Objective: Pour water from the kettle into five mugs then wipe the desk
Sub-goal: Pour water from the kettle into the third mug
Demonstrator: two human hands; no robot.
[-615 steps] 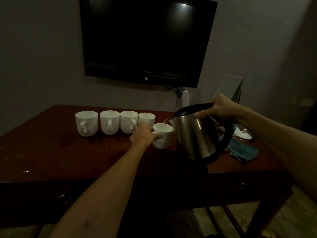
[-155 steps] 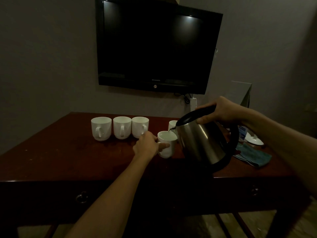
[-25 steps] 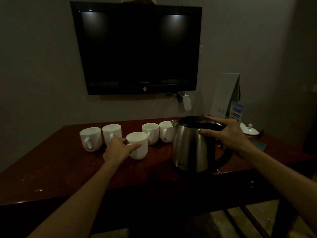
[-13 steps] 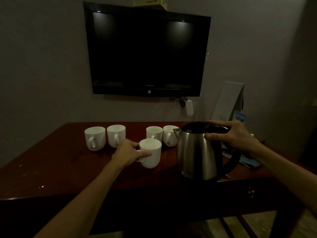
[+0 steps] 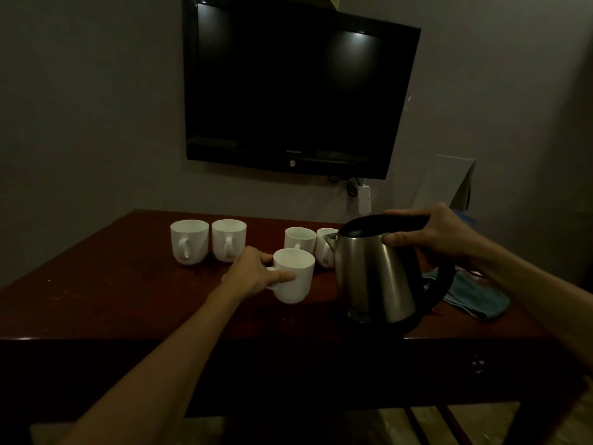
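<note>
Both hands are busy, left hand (image 5: 256, 275) gripping a mug (image 5: 294, 275), right hand (image 5: 438, 236) clamped on the kettle (image 5: 375, 271) at its 3 o'clock; I judge pouring unfinished, bench (image 5: 102, 293) unwiped.

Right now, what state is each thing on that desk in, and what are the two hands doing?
Kettle: lid shut, tilted slightly, no water pouring.
Right hand: grips the kettle's top handle.
Front mug: upright, pulled forward out of the row.
Left hand: holds the front mug by its handle side.
Four back mugs: upright in a row on the desk; contents too dark to tell.
Blue cloth: lying crumpled, untouched.
TV: screen dark.
</note>
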